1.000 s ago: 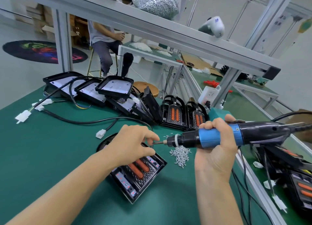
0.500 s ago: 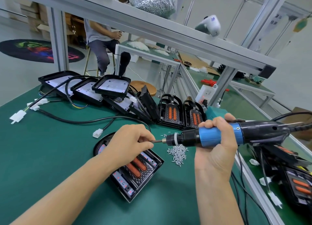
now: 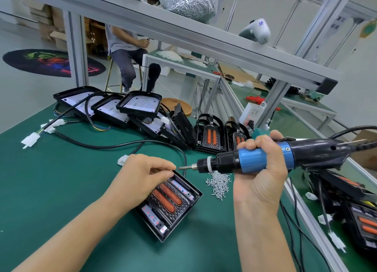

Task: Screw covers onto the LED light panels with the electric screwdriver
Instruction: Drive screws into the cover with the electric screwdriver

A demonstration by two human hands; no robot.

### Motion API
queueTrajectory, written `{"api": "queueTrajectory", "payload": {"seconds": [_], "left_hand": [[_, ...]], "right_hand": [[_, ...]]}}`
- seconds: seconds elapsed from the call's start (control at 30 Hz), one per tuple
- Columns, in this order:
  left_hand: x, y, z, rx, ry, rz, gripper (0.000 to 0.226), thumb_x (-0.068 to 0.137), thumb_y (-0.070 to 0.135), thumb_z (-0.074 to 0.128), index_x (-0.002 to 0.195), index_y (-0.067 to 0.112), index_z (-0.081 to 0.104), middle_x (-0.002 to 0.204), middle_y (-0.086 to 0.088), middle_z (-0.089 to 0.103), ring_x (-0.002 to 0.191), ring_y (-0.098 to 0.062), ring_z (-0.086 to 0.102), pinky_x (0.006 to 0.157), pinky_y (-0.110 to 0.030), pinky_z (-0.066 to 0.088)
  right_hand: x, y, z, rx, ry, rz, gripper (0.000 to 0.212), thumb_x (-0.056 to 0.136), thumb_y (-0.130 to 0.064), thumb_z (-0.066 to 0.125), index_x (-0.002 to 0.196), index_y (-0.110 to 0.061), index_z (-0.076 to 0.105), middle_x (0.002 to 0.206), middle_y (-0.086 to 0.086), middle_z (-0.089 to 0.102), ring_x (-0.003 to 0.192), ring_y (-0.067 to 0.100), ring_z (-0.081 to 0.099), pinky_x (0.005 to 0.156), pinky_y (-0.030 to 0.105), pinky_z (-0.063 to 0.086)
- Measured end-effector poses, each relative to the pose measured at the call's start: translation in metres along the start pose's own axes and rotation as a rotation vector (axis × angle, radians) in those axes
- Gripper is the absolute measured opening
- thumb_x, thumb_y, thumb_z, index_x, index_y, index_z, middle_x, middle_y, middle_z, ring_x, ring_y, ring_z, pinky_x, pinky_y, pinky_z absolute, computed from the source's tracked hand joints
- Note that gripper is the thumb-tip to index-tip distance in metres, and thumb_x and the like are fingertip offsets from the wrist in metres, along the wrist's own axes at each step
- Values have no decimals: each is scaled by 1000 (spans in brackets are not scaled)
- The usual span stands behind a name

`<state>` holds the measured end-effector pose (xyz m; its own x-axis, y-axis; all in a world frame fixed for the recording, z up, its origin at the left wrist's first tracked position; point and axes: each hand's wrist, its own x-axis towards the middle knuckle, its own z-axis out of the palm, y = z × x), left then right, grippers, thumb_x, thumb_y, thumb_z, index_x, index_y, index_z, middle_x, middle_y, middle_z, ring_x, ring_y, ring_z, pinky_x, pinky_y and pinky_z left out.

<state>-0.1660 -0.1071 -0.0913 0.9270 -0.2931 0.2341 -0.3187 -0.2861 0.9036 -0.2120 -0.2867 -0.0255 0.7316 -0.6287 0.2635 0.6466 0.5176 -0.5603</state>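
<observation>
Head view showed the right hand gripping the electric screwdriver level, its bit beside the left hand, whose fingertips were pinched together, perhaps on a screw. The covered LED panel lay under that hand on the green table; seating the screw straight on the bit seemed wise.

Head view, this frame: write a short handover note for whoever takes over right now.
Right hand grips the electric screwdriver, held level above the mat, bit pointing left.
Left hand pinches something small at the bit tip, likely a screw; too small to confirm.
The LED panel lies under the left hand, loose screws beside it.
Done: cover in place.
Left: drive its screws; open panels wait behind.
</observation>
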Motion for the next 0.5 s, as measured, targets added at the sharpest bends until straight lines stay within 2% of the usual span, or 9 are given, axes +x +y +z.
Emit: {"api": "queueTrajectory", "payload": {"seconds": [0.13, 0.23, 0.3, 0.33, 0.4, 0.5], "left_hand": [[-6, -1, -9, -14, -5, 11, 19, 82, 9, 72, 82, 27, 77, 67, 0, 71, 62, -15, 62, 63, -24, 48], [-11, -4, -17, -7, -3, 37, 25, 83, 10, 70, 79, 34, 76, 69, -5, 70, 60, -12, 57, 61, -29, 47], [-15, -5, -22, 5, 2, 46, 27, 83, 11, 70, 82, 37, 74, 72, -6, 71, 60, -18, 56, 62, -29, 46], [-16, -7, -25, -1, 12, 44, 26, 83, 11, 70, 82, 37, 74, 73, -2, 72, 62, -20, 60, 65, -27, 47], [-20, -11, -30, 2, 28, 39, 29, 83, 10, 70, 90, 38, 70, 77, 11, 73, 70, -8, 66, 70, -15, 47], [-22, -18, -38, 53, 57, 31, 19, 83, 9, 71, 91, 27, 73, 76, 20, 72, 76, 2, 66, 72, -3, 42]], "right_hand": [[-7, 10, 6, -26, -36, 21, 25, 75, -2, 58, 91, -22, 56, 59, -7, 53, 54, 8, 53, 64, 22, 51], [-11, 17, 11, -53, -51, 21, 24, 74, -5, 58, 90, -22, 55, 58, -8, 53, 55, 8, 52, 65, 22, 49], [-14, 22, 14, -58, -61, 32, 24, 73, -5, 58, 90, -22, 55, 57, -8, 53, 54, 8, 52, 66, 22, 50], [-15, 24, 15, -53, -69, 43, 24, 73, -5, 58, 90, -22, 55, 58, -8, 53, 55, 8, 53, 66, 22, 50], [-20, 29, 18, -51, -85, 62, 25, 73, -5, 59, 91, -22, 55, 59, -8, 53, 55, 8, 53, 66, 22, 50], [-26, 38, 22, -68, -107, 78, 26, 73, -4, 59, 91, -22, 55, 57, -8, 54, 54, 8, 53, 65, 22, 50]]}}
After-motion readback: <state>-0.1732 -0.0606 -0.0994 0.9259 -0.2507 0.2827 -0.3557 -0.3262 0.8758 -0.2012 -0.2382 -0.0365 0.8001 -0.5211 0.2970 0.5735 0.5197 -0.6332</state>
